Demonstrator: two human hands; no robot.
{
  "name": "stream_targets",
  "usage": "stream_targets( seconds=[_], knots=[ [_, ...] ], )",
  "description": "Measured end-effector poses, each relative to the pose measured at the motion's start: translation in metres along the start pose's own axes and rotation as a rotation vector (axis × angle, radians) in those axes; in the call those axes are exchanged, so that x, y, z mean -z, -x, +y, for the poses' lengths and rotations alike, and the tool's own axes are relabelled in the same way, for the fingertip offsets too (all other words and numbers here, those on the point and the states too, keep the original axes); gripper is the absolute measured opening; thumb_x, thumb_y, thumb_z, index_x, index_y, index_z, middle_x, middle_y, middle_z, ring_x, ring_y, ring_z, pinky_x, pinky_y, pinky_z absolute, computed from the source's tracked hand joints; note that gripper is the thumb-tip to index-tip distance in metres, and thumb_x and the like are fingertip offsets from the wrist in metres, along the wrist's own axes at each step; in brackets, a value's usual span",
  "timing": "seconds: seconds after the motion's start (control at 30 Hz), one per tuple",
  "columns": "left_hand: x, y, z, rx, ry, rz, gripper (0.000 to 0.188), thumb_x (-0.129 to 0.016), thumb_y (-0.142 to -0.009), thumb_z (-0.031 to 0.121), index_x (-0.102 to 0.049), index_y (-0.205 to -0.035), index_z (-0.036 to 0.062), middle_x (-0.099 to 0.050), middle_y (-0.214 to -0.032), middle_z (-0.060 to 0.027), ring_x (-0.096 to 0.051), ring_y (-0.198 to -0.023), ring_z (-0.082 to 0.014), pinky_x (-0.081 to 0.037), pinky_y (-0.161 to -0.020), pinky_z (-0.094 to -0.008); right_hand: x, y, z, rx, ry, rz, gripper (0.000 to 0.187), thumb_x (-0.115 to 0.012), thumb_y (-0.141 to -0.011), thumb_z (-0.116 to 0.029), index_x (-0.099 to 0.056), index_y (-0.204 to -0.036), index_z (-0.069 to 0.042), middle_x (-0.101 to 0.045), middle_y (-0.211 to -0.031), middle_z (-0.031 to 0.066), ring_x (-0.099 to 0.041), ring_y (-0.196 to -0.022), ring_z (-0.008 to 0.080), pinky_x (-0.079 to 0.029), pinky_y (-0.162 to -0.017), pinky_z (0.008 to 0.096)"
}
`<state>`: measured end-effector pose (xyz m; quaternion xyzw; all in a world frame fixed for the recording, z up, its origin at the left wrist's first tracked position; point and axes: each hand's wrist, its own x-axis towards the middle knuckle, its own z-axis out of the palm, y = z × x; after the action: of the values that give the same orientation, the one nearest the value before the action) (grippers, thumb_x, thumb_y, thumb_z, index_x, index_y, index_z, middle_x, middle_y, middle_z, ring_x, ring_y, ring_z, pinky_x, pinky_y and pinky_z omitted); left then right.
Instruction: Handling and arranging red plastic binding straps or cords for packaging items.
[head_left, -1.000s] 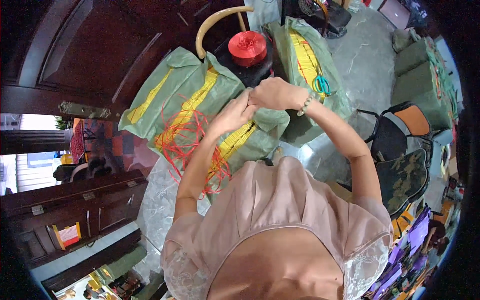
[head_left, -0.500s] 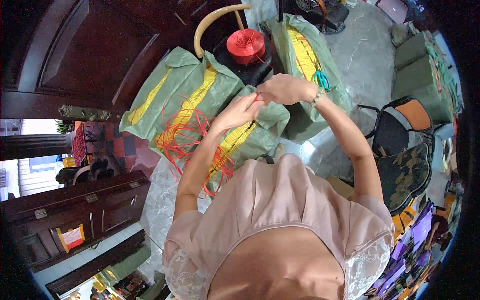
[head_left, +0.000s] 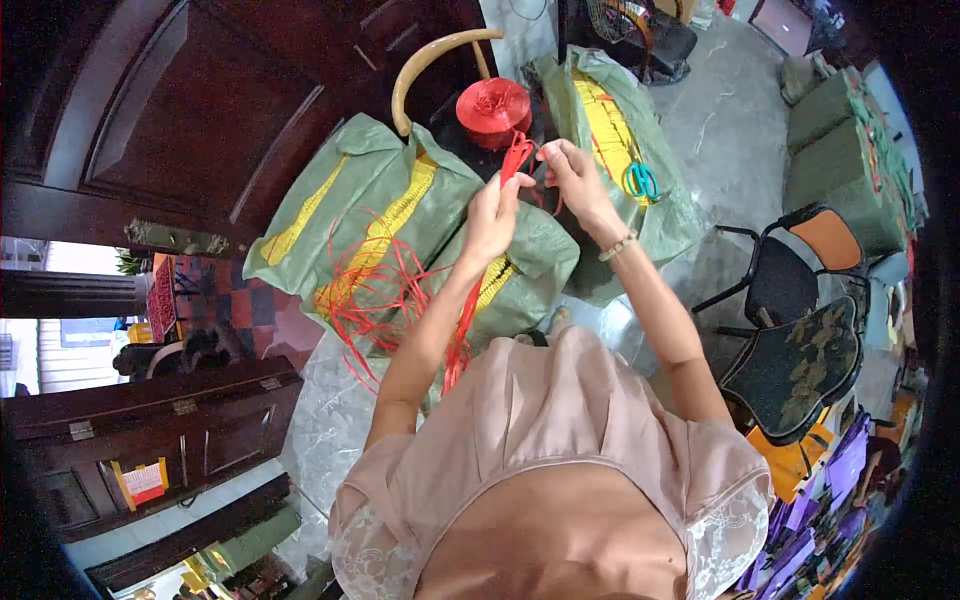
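My left hand (head_left: 492,218) is closed around a folded bundle of red plastic twine (head_left: 515,160), whose looped top stands up above the fingers. Just right of it, my right hand (head_left: 580,188) pinches at a red strand beside the bundle. From the left hand, long ends of twine hang down to a loose red tangle (head_left: 372,268) over the green woven bags (head_left: 355,150) with yellow stitched strips. Beyond the hands sits a big red twine spool (head_left: 493,112) on a dark chair with a curved wooden back (head_left: 420,65).
Teal-handled scissors (head_left: 640,181) lie on another green bag (head_left: 655,225) at the right. Farther right stand a black chair with an orange back (head_left: 822,240) and a dark patterned panel (head_left: 800,365). A dark wooden door (head_left: 200,110) fills the upper left; more green bags (head_left: 840,150) stand at the far right.
The hands, which were together, have moved apart. The red bundle now stands up in my left hand, and my right hand has turned and drawn back slightly.
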<state>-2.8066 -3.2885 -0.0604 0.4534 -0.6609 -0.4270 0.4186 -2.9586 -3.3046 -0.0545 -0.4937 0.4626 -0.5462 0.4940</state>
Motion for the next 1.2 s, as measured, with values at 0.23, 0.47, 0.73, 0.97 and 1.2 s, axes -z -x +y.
stream_targets(
  seconds=[0.23,0.47,0.73,0.97,1.2],
  knots=[
    [-0.024,-0.006,0.007,-0.033,-0.234,0.074,0.024,-0.037,-0.092,0.022,-0.048,-0.097,0.0010,-0.055,-0.065,-0.0196,-0.055,-0.067,-0.0426,-0.040,-0.056,-0.0484,-0.020,0.003,-0.010,-0.153,-0.248,0.093,0.022,-0.041,-0.094,-0.024,-0.055,-0.090,-0.007,-0.053,-0.078,-0.0045,-0.043,-0.067,0.0039,-0.038,-0.063,0.0197],
    [-0.020,-0.025,0.008,-0.335,-0.435,0.338,0.017,-0.042,-0.089,0.015,-0.050,-0.091,-0.0002,-0.055,-0.083,-0.0192,-0.053,-0.073,-0.0374,-0.041,-0.064,-0.0433,-0.038,-0.006,-0.009,-0.089,-0.320,0.022,0.028,-0.036,-0.095,-0.026,-0.055,-0.095,-0.005,-0.052,-0.080,-0.0029,-0.044,-0.072,0.0055,-0.039,-0.067,0.0215],
    [0.085,-0.057,0.083,-0.202,1.039,0.344,0.028,-0.046,-0.091,0.033,-0.041,-0.073,0.0123,-0.036,-0.054,0.0046,-0.032,-0.040,-0.0062,-0.026,-0.036,-0.0202,-0.052,-0.003,-0.030,-0.344,-0.513,-0.949,0.061,-0.022,-0.089,-0.059,-0.053,-0.088,-0.007,-0.043,-0.058,-0.0025,-0.043,-0.051,0.0109,-0.040,-0.060,0.0271],
    [0.311,0.018,0.050,-0.401,0.656,0.842,0.023,-0.044,-0.081,0.020,-0.033,-0.062,0.0141,-0.027,-0.054,0.0040,-0.024,-0.046,-0.0107,-0.022,-0.043,-0.0264,0.058,-0.038,-0.034,-0.222,0.171,-0.995,0.035,-0.048,-0.090,-0.038,-0.046,-0.068,-0.011,-0.036,-0.055,-0.0079,-0.031,-0.046,0.0024,-0.024,-0.042,0.0183],
    [0.414,0.154,-0.040,-0.321,0.564,1.435,0.031,-0.041,-0.075,0.016,-0.019,-0.055,0.0199,-0.018,-0.050,0.0051,-0.021,-0.039,-0.0123,-0.022,-0.041,-0.0278,0.137,-0.061,-0.051,-0.316,0.060,-0.980,0.033,-0.049,-0.089,-0.036,-0.046,-0.071,-0.008,-0.033,-0.053,-0.0066,-0.028,-0.046,0.0029,-0.023,-0.042,0.0195]
  ],
)
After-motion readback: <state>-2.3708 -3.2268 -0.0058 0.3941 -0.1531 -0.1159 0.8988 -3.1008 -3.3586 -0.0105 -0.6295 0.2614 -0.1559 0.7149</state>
